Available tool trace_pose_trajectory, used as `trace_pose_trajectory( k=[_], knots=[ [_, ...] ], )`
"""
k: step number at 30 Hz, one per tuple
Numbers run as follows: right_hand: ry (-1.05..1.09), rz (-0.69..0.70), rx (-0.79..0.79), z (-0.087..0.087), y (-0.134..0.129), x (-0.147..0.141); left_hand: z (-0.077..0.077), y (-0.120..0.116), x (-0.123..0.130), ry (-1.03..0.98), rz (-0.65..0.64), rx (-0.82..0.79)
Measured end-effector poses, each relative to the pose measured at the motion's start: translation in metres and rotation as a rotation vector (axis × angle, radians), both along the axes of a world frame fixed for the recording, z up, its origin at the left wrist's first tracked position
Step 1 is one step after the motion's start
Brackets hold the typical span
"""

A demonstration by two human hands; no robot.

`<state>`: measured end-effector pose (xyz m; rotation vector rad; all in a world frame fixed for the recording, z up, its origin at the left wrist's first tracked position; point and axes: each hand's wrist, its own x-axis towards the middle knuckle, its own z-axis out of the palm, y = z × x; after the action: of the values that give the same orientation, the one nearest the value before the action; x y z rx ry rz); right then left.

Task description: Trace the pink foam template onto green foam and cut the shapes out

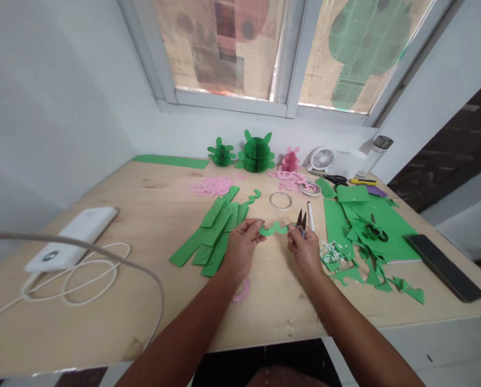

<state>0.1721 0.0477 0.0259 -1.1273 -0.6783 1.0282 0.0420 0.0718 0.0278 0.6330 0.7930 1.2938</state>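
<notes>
Between my two hands a wavy green paper cutout [273, 230] is held level above the wooden table. My left hand [242, 244] pinches its left end between thumb and fingers. The fingers of my right hand [305, 248] grip its right end and also keep hold of small scissors [302, 219], whose dark blades point up, slightly apart. Left of my left hand lie several green paper strips [208, 236] with curved outlines on them. Another wavy green cutout [256, 194] rests beyond, and a pink curved cutout [242, 290] lies partly hidden behind my left forearm.
Green sheets and scraps [372, 226] spread on the right, near a dark phone [445, 267]. Pink cutouts [214, 185], a tape ring [281, 201] and a white pen [310, 215] lie further back. Green honeycomb figures [256, 155] stand by the wall. A white power bank [73, 239] with cables is left.
</notes>
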Motion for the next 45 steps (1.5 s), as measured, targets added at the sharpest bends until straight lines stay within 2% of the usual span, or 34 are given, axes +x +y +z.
trace_pose_trajectory(
  k=[8, 12, 16, 21, 24, 27, 36, 39, 45],
  knots=[
    [0.013, -0.023, -0.01, 0.001, -0.001, 0.0, 0.001, 0.001, -0.001, 0.127, 0.022, 0.013],
    [0.014, -0.074, -0.008, 0.0, 0.0, 0.005, -0.002, 0.01, -0.01, 0.34, 0.037, 0.108],
    [0.018, -0.117, 0.0, -0.001, 0.001, 0.011, -0.004, 0.022, -0.026, 0.537, -0.009, 0.198],
    [-0.014, -0.081, -0.01, -0.001, 0.001, 0.011, -0.009, 0.03, -0.037, 0.8, -0.126, 0.267],
    [-0.033, -0.06, -0.023, -0.002, 0.001, 0.009, -0.008, 0.031, -0.037, 0.947, 0.031, 0.312],
    [-0.053, -0.028, -0.029, -0.003, 0.001, 0.008, -0.004, 0.031, -0.036, 1.011, 0.186, 0.346],
    [-0.045, 0.036, -0.026, -0.007, -0.001, 0.001, -0.003, 0.028, -0.039, 1.218, 0.281, 0.406],
    [-0.072, 0.058, -0.053, -0.014, 0.0, 0.002, -0.004, 0.028, -0.039, 1.284, 0.323, 0.411],
    [-0.164, 0.111, -0.062, -0.031, 0.004, 0.004, -0.009, 0.032, -0.045, 1.259, 0.419, 0.428]
  ],
)
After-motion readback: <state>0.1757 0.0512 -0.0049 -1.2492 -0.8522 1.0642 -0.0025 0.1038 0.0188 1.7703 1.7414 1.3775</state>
